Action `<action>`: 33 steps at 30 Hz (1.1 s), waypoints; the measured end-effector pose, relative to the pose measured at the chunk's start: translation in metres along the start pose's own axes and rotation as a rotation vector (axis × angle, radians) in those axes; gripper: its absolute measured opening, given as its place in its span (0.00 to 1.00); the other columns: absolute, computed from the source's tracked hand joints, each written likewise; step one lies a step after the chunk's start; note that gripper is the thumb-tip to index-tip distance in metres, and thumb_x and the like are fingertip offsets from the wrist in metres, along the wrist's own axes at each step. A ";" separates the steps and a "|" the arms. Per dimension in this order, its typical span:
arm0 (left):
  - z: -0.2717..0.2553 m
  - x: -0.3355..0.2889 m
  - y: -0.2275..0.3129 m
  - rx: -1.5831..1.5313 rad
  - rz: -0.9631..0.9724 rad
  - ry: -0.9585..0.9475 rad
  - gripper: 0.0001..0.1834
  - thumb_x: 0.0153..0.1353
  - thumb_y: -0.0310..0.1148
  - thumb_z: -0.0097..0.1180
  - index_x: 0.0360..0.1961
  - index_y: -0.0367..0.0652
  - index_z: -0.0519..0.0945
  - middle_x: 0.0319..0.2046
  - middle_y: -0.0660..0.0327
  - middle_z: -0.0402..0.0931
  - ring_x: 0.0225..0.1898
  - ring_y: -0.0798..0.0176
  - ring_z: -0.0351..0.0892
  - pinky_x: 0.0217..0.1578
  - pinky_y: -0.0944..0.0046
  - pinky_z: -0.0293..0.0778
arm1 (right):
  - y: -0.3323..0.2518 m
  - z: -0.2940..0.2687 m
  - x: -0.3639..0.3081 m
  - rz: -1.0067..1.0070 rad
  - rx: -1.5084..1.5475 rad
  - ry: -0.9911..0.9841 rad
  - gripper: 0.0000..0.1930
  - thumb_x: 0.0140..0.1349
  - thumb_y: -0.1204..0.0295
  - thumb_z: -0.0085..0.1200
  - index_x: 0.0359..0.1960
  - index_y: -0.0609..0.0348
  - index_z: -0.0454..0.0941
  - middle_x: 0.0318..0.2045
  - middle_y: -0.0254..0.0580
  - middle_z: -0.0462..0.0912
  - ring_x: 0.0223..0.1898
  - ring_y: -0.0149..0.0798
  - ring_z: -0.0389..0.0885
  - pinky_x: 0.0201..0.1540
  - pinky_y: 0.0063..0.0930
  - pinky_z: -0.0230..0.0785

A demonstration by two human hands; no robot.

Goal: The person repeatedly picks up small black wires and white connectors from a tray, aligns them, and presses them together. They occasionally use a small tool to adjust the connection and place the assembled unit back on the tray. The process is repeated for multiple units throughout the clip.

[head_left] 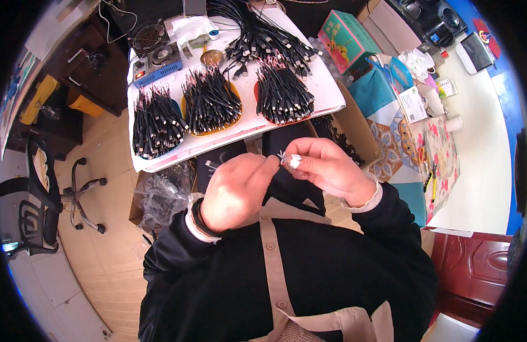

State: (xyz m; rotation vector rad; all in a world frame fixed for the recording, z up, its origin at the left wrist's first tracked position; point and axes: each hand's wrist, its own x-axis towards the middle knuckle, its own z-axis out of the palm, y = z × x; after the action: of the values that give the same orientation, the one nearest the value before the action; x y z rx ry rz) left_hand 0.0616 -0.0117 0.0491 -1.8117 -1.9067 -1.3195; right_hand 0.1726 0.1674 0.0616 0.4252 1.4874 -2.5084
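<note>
In front of my body, below the table edge, both hands meet. My left hand (pixel 235 185) is closed around a short black cable; its metal plug (pixel 211 164) sticks out on the left side. Thin stripped wire ends (pixel 282 156) show between the hands. My right hand (pixel 329 171) pinches at these wires with thumb and forefinger, and a white wrap (pixel 295 161) sits on the thumb. On the table lie three bunches of short black cables with pink wire ends: a left bunch (pixel 156 125), a middle one (pixel 212 102) and a right one (pixel 284 94).
Behind the bunches, more black cables (pixel 258 34) spread over the white table (pixel 189 149). A small fan (pixel 163 55), a blue-fronted device (pixel 158 74) and a round tin (pixel 212 57) stand at the back left. Right are a green box (pixel 348 40) and a cloth-covered surface (pixel 440 159); left, an office chair (pixel 75 196).
</note>
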 end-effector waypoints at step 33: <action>-0.004 -0.020 -0.015 -0.773 -0.462 -0.175 0.05 0.62 0.23 0.56 0.37 0.34 0.82 0.25 0.60 0.78 0.24 0.71 0.75 0.27 0.71 0.71 | -0.011 0.016 -0.006 -0.610 -0.947 -0.034 0.11 0.52 0.78 0.62 0.37 0.62 0.75 0.33 0.39 0.77 0.35 0.42 0.77 0.41 0.31 0.71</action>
State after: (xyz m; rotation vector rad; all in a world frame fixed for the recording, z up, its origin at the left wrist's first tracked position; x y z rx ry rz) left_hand 0.0515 -0.0262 0.0315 -1.8782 -2.1763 -2.3889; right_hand 0.1727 0.1588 0.0795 -0.2698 2.8187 -1.7380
